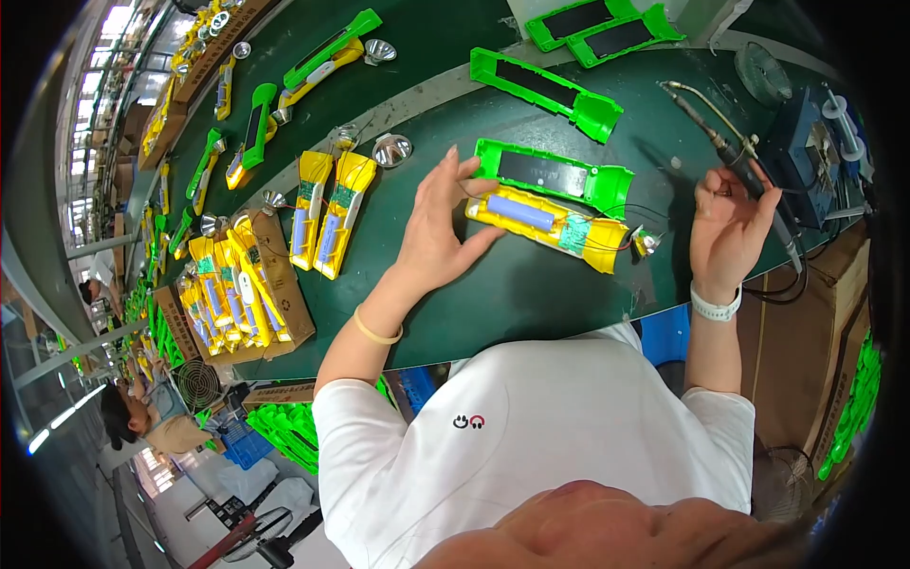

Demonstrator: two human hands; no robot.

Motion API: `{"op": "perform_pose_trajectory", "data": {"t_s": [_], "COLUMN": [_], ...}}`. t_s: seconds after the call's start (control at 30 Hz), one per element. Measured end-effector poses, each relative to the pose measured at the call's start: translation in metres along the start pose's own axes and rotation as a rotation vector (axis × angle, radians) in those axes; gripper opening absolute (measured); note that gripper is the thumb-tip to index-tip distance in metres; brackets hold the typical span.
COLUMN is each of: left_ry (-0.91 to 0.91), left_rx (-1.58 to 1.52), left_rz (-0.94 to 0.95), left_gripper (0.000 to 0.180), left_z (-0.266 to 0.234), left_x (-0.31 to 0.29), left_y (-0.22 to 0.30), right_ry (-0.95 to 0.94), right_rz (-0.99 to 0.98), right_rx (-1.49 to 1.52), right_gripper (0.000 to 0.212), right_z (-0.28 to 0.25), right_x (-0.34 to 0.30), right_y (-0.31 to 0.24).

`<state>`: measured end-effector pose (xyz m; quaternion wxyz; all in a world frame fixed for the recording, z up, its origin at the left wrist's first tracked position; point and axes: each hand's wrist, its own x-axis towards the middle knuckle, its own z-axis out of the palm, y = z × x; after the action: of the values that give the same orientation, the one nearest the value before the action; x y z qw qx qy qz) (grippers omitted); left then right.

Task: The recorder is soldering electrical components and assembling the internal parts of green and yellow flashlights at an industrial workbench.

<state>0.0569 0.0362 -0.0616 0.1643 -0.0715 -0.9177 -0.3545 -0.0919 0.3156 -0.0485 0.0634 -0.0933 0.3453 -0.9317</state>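
My left hand (438,228) has its thumb and forefinger on opposite edges of a yellow flashlight casing half (597,248), near its left end. In this casing lie a purple cylindrical battery (519,212) and a small green circuit board (573,232). Thin wires run from its right end to a small lamp reflector (646,244). Just beyond it rests a green casing half (611,186) with a dark strip inside. Over at the right, my right hand (728,228) is closed around the handle of a soldering iron (730,152), its metal tip pointing up and left, off the work.
More green casing halves (545,90) lie farther back. Two yellow halves with batteries (332,223) stand left of my left hand, beside a cardboard box (296,308) full of similar ones. A blue soldering station (804,156) and a wire coil (763,74) sit at the right.
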Motion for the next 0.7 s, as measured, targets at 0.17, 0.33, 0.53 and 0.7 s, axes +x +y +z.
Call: {"op": "perform_pose_trajectory", "data": {"t_s": [0.17,0.33,0.53,0.7], "left_ry": [0.192,0.126,-0.031,-0.022], "left_rx": [-0.639,-0.556,0.003,-0.042], "left_rz": [-0.037,-0.470,0.001,0.167], "left_gripper": [0.114,0.113,0.041,0.011], "left_z": [-0.013,-0.017,0.000,0.038], "left_x": [-0.002,0.022,0.044,0.047], "left_y": [0.010,0.018,0.056,0.047], "right_ry": [-0.022,0.000,0.049,0.046], "right_rz": [-0.073,-0.072,-0.027,0.046], "right_rx": [-0.054,-0.235,-0.321,-0.344], "right_gripper": [0.045,0.034,0.024,0.024], "right_z": [-0.005,-0.006,-0.008,-0.010], "right_x": [-0.026,-0.049,-0.067,-0.076], "right_y": [-0.008,-0.003,0.002,0.008]}}
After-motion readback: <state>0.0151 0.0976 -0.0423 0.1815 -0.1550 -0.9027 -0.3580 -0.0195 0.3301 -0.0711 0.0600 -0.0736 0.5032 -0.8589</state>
